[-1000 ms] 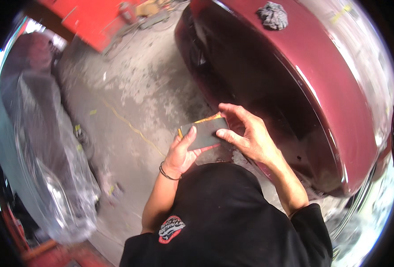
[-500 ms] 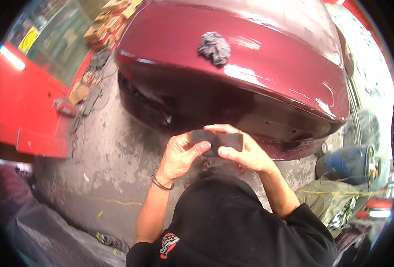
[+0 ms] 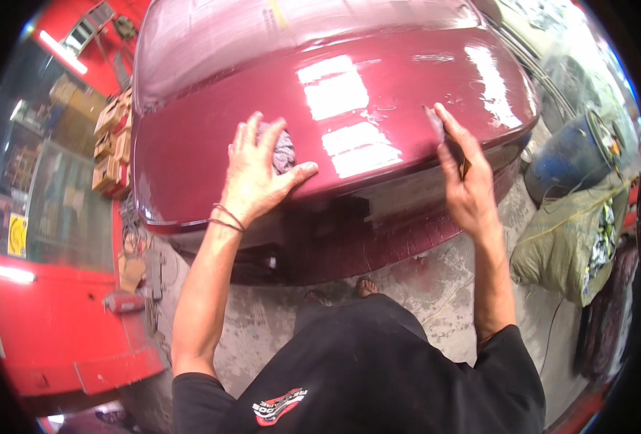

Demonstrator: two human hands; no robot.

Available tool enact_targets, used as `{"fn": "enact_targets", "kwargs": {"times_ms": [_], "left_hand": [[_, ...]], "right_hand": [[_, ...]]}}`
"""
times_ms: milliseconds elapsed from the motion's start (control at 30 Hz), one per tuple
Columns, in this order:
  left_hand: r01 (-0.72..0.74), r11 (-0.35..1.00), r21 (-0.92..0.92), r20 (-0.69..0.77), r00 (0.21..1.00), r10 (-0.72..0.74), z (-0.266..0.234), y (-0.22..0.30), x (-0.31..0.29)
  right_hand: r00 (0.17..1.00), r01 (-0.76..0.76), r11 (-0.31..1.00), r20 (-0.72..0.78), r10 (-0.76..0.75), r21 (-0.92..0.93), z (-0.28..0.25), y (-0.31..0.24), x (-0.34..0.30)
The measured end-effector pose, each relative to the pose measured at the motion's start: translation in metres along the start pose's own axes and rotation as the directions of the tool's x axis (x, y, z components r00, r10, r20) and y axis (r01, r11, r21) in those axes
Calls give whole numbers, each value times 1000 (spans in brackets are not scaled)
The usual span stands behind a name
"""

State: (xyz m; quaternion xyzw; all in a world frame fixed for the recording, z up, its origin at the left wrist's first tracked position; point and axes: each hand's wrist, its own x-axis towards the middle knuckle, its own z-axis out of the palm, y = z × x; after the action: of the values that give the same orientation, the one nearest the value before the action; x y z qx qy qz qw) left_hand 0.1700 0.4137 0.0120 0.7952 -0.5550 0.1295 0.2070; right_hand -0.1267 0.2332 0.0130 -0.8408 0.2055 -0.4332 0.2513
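Note:
A dark red car's glossy rear lid [image 3: 212, 137] lies in front of me. On it rests a crumpled grey cloth [image 3: 283, 153]. Over that cloth my left hand [image 3: 254, 173] is open, fingers and thumb spread around its near left side; whether the palm touches it I cannot tell. Farther right, my right hand [image 3: 469, 177] grips a thin dark piece of sandpaper [image 3: 435, 124] between thumb and fingers, held up at the lid's right part. Part of the sandpaper is hidden behind the fingers.
A blue drum [image 3: 563, 163] stands right of the car, with a filled green sack [image 3: 563, 249] nearer me. Stacked cardboard boxes [image 3: 111, 148] and a red cabinet [image 3: 60, 325] are at the left. A cable crosses the floor by the sack.
My hands have parted and moved forward over the lid. The left has let go of the sandpaper and reached the cloth; the right keeps the sandpaper. My view has shifted closer to the car.

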Motion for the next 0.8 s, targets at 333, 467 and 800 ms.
{"fn": "enact_targets", "kwargs": {"times_ms": [333,467,800], "left_hand": [[-468,770,-433,-121,877,465,14,36,98],[-590,752,-292,63,773,631,2,76,139],[-571,783,-245,22,804,594,5,35,159]], "right_hand": [[961,38,729,225,161,-683,101,-26,2],[859,59,760,421,291,-647,158,-82,27],[692,123,456,406,597,-881,177,-60,90]]}}
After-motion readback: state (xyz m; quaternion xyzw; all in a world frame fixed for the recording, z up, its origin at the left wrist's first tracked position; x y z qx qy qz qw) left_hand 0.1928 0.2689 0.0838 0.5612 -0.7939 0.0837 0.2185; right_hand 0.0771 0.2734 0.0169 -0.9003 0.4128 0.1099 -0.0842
